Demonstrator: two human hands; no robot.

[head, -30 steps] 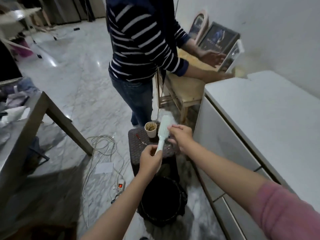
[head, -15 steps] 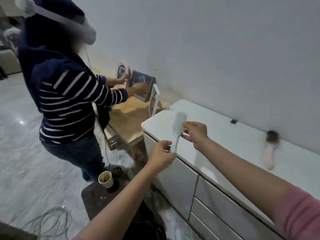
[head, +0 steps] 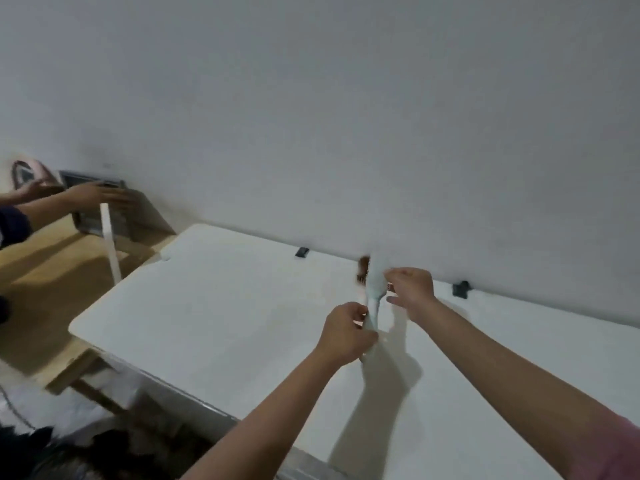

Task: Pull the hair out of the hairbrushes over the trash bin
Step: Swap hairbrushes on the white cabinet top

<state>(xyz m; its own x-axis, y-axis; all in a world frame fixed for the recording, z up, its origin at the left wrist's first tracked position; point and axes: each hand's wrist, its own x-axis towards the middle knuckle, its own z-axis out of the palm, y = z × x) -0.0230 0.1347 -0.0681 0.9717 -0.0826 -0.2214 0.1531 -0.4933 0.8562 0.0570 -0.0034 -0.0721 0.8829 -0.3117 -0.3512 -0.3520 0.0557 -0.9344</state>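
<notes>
My left hand (head: 346, 332) grips the handle of a pale mint hairbrush (head: 374, 289), which stands upright over the white cabinet top (head: 225, 306). My right hand (head: 412, 292) is at the brush head, fingers pinched against its right side. Behind the mint brush, a second hairbrush with dark brown hair in it (head: 363, 270) lies on the cabinet near the wall, mostly hidden. The trash bin is out of view; only dark blurred shapes (head: 86, 455) show at the bottom left.
Another person's hands (head: 90, 197) reach over a wooden side table (head: 52, 271) at the left, touching a dark picture frame (head: 93, 202) and a white frame (head: 109, 237). Two small black clips (head: 302, 252) (head: 460, 289) sit along the wall edge.
The view has swung up and right, from the bin and floor to the cabinet top. Both hands carried the mint brush from above the bin to over the cabinet, near the second brush.
</notes>
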